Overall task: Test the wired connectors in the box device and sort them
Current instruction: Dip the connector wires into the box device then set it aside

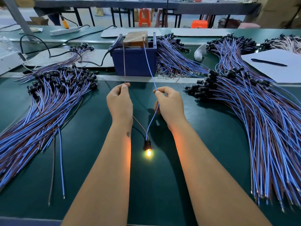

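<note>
A blue box device (135, 62) stands at the middle back of the green mat, with a brown block inside it. My left hand (119, 101) pinches a brown wire (124, 62) that runs up to the box's left contact. My right hand (169, 103) pinches a blue wire (149, 66) that reaches the right contact. Both wires hang down between my forearms to a black connector (147, 143). Its small bulb (148, 152) glows orange-yellow and lights my arms.
A large pile of wired connectors (53, 98) lies at the left, another pile (260, 111) at the right, and more bundles (172, 57) beside the box. White paper with a pen (268, 62) sits far right. A black power cable (91, 62) snakes left of the box.
</note>
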Tool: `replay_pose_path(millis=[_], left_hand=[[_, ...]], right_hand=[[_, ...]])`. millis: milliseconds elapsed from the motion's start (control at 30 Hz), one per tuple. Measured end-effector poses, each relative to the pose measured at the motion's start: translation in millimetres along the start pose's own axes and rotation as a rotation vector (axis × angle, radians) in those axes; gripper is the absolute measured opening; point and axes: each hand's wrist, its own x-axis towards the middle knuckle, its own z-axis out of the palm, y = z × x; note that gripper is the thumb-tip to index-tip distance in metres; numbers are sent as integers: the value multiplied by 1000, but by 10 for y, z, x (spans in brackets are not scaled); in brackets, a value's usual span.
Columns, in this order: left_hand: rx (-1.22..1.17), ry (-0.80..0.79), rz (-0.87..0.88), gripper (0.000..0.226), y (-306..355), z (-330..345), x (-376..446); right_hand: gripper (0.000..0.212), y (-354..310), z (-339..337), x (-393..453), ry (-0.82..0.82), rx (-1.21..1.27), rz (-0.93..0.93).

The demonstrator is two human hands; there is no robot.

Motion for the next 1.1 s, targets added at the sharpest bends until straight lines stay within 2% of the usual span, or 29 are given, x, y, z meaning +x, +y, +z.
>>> replay_pose_path(millis=[667, 833, 1000, 1100], left_hand=[[-5, -3, 0, 23, -1, -6, 4], [70, -121, 54, 21, 2, -9, -24], [60, -299, 18, 22, 5, 63, -63], [70, -323, 5, 18, 12, 76, -76]], right_hand=[[15, -16, 7, -23, 7, 17, -31], [15, -48, 19, -66, 21, 62, -131], [12, -20, 86, -60, -87, 3, -153], [12, -22, 78, -67, -107, -10, -151]])
